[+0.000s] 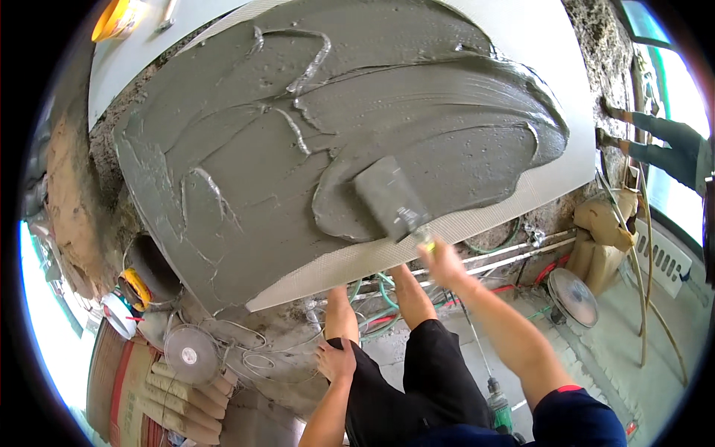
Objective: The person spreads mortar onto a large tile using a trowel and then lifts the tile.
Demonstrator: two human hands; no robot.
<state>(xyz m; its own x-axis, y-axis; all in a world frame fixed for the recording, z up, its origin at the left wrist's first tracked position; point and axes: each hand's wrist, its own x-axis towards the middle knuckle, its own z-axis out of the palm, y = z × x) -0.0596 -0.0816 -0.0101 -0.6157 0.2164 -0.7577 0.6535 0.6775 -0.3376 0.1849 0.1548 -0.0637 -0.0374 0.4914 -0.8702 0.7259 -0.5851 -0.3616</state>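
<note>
My right hand (442,264) is closed round the handle of a wide, flat-bladed trowel (386,195). Its blade lies against a thick layer of wet grey mortar (223,149), near the layer's close edge. Beneath the mortar is a large pale slab (570,97), bare along its right side and in a ribbed strip at the near edge. Ridges and curled streaks mark the mortar's surface. My left hand (337,363) rests on my left leg by the knee, fingers laid out and holding nothing.
A yellow bucket (118,18) stands at the far left, and a dark bucket (153,267) lies nearer. Round grey discs (191,355), tan bags (596,231), loose hoses and a green power tool (500,406) surround my legs. Another person (670,141) stands at the right.
</note>
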